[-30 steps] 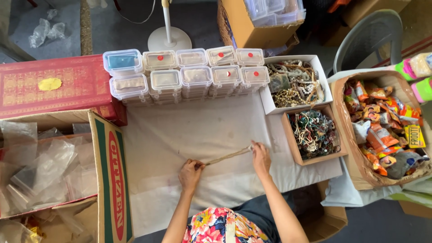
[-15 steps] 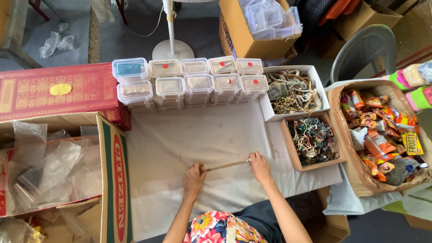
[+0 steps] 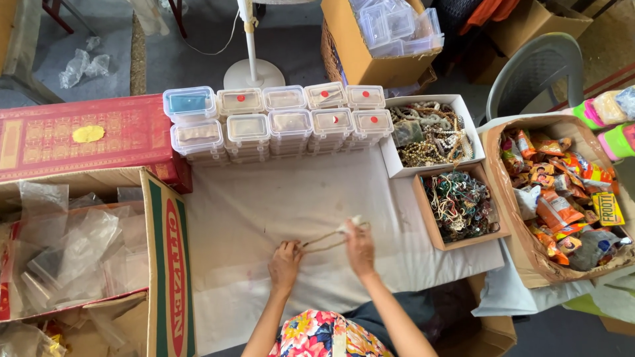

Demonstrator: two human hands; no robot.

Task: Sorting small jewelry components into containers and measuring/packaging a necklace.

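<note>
The string of beads was pulled out long and straight a moment ago, and now it is folded into a loop, with the 2 hands much closer together. The biggest thing is the white cloth that covers the work place, and both hands rest on it. On the left side stands a big cardboard box full of clear plastic bags. Behind that box lies a flat red box with gold patterns. On the right side sits a wide brown box of snack packets, bright orange and yellow. At the back of the cloth stand 2 rows of clear plastic tubs with lids, stacked up, and some have a red dot on top. Next to the tubs is a white box of pale beads, and just in front of it is a smaller brown box of dark green beads. The left hand is closed and pinches one end of the string. The right hand is closed too and pinches the other end, where a small white bit sticks up. The string hangs between the 2 hands, just above the middle of the cloth, close to the person's flowery clothes.
</note>
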